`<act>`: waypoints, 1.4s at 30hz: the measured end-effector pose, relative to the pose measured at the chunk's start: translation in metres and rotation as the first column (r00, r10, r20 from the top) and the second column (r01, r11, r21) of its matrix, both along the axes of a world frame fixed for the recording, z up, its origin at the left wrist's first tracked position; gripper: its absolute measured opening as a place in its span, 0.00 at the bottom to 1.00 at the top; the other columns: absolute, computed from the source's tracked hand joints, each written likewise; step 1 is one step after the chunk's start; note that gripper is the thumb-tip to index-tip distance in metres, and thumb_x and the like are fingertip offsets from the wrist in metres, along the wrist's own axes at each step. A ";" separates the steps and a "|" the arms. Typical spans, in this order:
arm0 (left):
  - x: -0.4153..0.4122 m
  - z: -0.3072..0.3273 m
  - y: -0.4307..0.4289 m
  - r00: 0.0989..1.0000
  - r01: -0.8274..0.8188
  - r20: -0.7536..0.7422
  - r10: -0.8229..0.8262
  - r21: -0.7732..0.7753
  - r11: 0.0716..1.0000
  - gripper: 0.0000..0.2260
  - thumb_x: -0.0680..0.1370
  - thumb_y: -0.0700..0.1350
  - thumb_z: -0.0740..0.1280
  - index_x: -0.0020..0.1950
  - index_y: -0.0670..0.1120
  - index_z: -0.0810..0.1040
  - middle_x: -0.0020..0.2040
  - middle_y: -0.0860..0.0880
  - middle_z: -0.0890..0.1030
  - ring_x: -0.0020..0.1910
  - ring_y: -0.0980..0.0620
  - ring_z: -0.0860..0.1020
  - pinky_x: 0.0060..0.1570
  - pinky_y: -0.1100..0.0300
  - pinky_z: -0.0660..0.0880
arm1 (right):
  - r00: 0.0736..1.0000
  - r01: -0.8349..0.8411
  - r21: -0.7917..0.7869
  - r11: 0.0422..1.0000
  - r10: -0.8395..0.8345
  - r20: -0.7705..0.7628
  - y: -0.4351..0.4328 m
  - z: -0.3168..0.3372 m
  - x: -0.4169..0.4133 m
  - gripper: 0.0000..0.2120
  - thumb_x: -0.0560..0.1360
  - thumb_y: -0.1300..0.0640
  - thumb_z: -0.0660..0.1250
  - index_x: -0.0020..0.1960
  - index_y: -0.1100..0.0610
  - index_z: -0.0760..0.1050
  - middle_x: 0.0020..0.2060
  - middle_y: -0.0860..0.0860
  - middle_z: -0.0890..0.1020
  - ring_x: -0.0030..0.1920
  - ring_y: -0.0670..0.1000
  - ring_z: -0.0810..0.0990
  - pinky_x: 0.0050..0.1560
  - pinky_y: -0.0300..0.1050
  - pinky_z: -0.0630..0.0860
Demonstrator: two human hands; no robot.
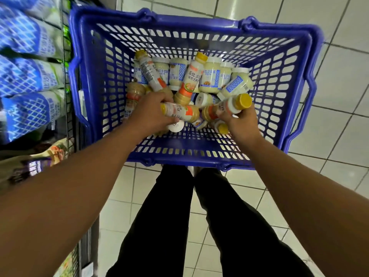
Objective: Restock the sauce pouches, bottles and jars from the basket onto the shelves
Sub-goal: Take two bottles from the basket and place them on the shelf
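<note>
- A big blue plastic basket (179, 159) with holes in its sides sits on a floor of pale square tiles (339, 126). It is right in front of the person's legs in black trousers (159, 226).
- In the bottom of the basket lies a mixed-up heap of sauce bottles and jars.
- The left hand (153, 112) is down inside the basket. Its fingers are curled round a small sauce bottle with a yellow cap and an orange label (183, 111). This bottle lies on its side on top of the heap, with its cap pointing left.
- The right hand (241, 124) grips a second small bottle with a yellow cap (233, 104) round its middle. The cap points up and to the right. This bottle seems to be lifted a little off the heap, but that is hard to tell from above.
- A round white lid (176, 125) peeks out just under the left hand's fingers.
- Along the far side of the basket is a row of short clear jars with white lids and blue-and-white labels (209, 76). They are full of pale creamy sauce and stand side by side, touching.
- A taller bottle with a yellow cap (192, 74) leans among these jars.
- On the left is a dark wire shelf (65, 76). It holds blue-and-white sauce pouches (30, 76), packed close together (they look blurry).
</note>
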State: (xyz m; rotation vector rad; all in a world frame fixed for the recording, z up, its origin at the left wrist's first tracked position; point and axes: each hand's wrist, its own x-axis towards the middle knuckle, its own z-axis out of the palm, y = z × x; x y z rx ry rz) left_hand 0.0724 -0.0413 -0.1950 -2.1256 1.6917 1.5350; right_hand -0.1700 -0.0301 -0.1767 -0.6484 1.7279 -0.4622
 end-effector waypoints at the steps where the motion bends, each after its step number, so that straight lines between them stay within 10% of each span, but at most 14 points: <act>1: 0.002 0.008 0.000 0.997 -0.064 -0.043 0.065 0.017 0.998 0.23 0.64 0.50 0.82 0.56 0.52 0.80 0.49 0.59 0.76 0.46 0.60 0.76 0.39 0.70 0.69 | 0.999 -0.016 -0.005 1.000 0.016 0.030 -0.002 0.009 -0.003 0.22 0.74 0.69 0.71 0.66 0.64 0.70 0.60 0.60 0.80 0.59 0.55 0.80 0.57 0.45 0.80; 6: 0.000 0.058 -0.013 0.854 -0.380 -0.320 0.410 0.156 0.912 0.26 0.65 0.43 0.82 0.59 0.52 0.78 0.55 0.56 0.82 0.53 0.59 0.81 0.52 0.63 0.79 | 0.948 0.042 0.052 0.998 -0.056 0.312 -0.014 0.064 -0.013 0.19 0.76 0.65 0.71 0.66 0.60 0.73 0.54 0.53 0.83 0.53 0.51 0.84 0.48 0.43 0.80; 15: -0.038 0.178 -0.033 0.250 -0.469 -0.603 0.757 0.609 0.640 0.12 0.79 0.46 0.67 0.60 0.43 0.80 0.51 0.43 0.83 0.45 0.47 0.83 0.44 0.51 0.81 | 0.818 0.206 0.184 0.961 -0.272 0.507 -0.041 0.200 0.010 0.20 0.73 0.44 0.67 0.56 0.57 0.83 0.57 0.62 0.84 0.61 0.65 0.81 0.56 0.61 0.81; 19: -0.055 0.242 -0.038 0.218 -0.418 -0.505 0.835 0.725 0.547 0.25 0.79 0.61 0.63 0.67 0.43 0.75 0.46 0.45 0.82 0.38 0.48 0.81 0.37 0.54 0.79 | 0.767 0.188 0.198 0.962 -0.270 0.582 -0.047 0.263 0.017 0.21 0.80 0.42 0.61 0.47 0.54 0.87 0.49 0.57 0.87 0.47 0.56 0.86 0.46 0.54 0.84; 23: -0.059 0.307 -0.044 0.262 -0.435 -0.431 0.864 0.746 0.504 0.29 0.78 0.64 0.62 0.67 0.41 0.76 0.45 0.43 0.83 0.36 0.47 0.81 0.38 0.54 0.78 | 0.759 0.206 0.184 0.961 -0.276 0.590 -0.046 0.317 0.020 0.24 0.81 0.39 0.59 0.54 0.57 0.84 0.57 0.63 0.83 0.56 0.64 0.81 0.57 0.62 0.80; 28: -0.053 0.385 -0.042 0.303 -0.411 -0.540 0.785 0.669 0.619 0.21 0.74 0.43 0.69 0.65 0.39 0.72 0.43 0.40 0.81 0.36 0.46 0.82 0.40 0.51 0.80 | 0.770 0.151 0.140 0.979 -0.205 0.604 -0.039 0.389 0.018 0.18 0.80 0.45 0.64 0.62 0.56 0.78 0.54 0.61 0.84 0.55 0.62 0.82 0.49 0.55 0.83; 42: -0.034 0.571 -0.007 0.181 -0.645 -0.695 0.696 0.450 0.618 0.10 0.77 0.50 0.67 0.56 0.47 0.77 0.47 0.43 0.85 0.40 0.48 0.84 0.40 0.51 0.82 | 0.757 0.090 -0.106 0.990 0.001 0.653 -0.048 0.556 0.038 0.15 0.74 0.50 0.70 0.57 0.56 0.77 0.47 0.59 0.85 0.45 0.55 0.85 0.42 0.50 0.81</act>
